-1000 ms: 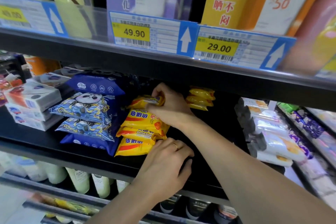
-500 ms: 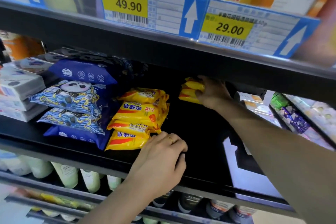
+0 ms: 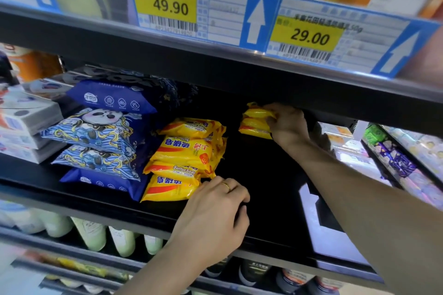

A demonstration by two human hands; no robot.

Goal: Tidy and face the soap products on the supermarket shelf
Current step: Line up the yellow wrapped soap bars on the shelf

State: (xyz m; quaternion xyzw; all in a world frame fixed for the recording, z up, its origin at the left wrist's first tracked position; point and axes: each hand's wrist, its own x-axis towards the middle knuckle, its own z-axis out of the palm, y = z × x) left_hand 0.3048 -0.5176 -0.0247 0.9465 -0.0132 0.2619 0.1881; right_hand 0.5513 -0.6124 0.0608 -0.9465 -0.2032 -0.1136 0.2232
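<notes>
right hand (image 3: 286, 124): has left the front stack of yellow soap packs (image 3: 184, 158) and now reaches far back under the upper shelf; fingers curl round the far pile of yellow packs (image 3: 255, 122), thumb side on the top pack.
left hand (image 3: 215, 208): same place as a second ago, near the front lip of the black shelf (image 3: 263, 199); fingers curl loosely down onto the shelf just right of the bottom front pack. Holds nothing that I can see, though the fingertips are hidden.
front stack: four yellow packs piled at the near edge, left of centre; top one now lies released, "Sulfur Soap" print up. Two packs show their text upside down. Stack leans slightly, edges not flush.
far pile: looks like three packs, well apart from the front stack, deep in shadow at the back, gripped on its right side.
gap: bare black shelf between the two yellow groups.
neighbours: blue panda packs (image 3: 96, 136) touch the front stack on its left; white boxes (image 3: 26, 124) further left; clear-wrapped bars (image 3: 345, 141) on the right.
price tags: 49.90 (image 3: 171, 8) and 29.00 (image 3: 309, 37) on the rail above, arrows pointing up, so not for this row.
meaning: top-of-stack fix looks done; attention switches to the strays at the back. Likely next: pull them forward to join the front facing.
risk: slick wrappers, low headroom; a multi-pack grab could shed one.
task status: partway; facing and print direction not yet sorted.
</notes>
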